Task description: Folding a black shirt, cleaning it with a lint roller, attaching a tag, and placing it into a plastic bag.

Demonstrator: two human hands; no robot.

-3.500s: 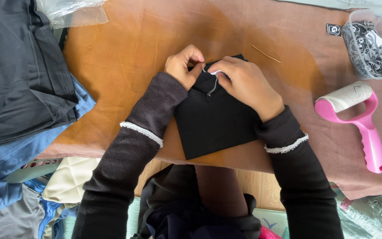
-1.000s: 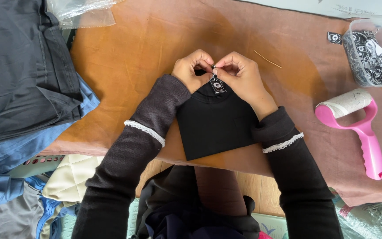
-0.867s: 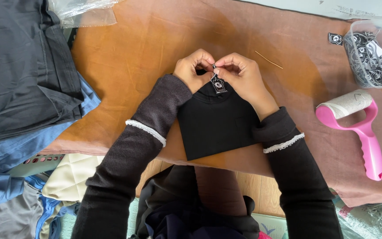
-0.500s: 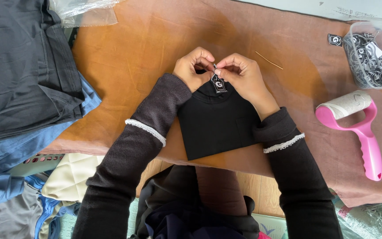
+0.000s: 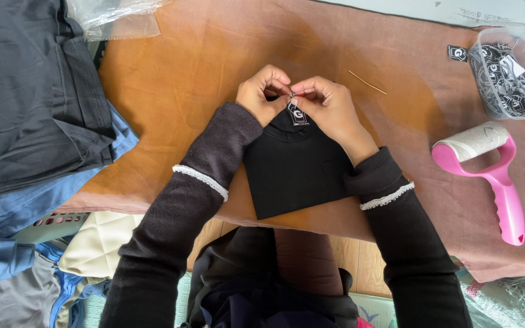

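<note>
Small black hang tag [image 5: 298, 114]: square card with a white mark, lying at the neckline of the folded black garment [image 5: 296, 167], held by its loop between both hands. Left hand [image 5: 262, 94]: fingers curled, tips pinched on the loop just above the tag. Right hand [image 5: 329, 106]: likewise pinched, fingertips touching the left hand's. The loop itself is too small to make out.

Garment: black, folded to a neat rectangle, collar uppermost, lying flat near the front edge of a brown cloth [image 5: 202, 54]; both wrists overlap its upper corners.

Surroundings: thin stick [image 5: 367, 81] just beyond the right hand; pink lint roller [image 5: 493, 173] to the right; clear tub of spare tags [image 5: 508, 70] at the far right corner; dark folded clothes [image 5: 28, 91] stacked to the left over blue fabric [image 5: 7, 225]; clear plastic bag [image 5: 113, 15] at the top.
</note>
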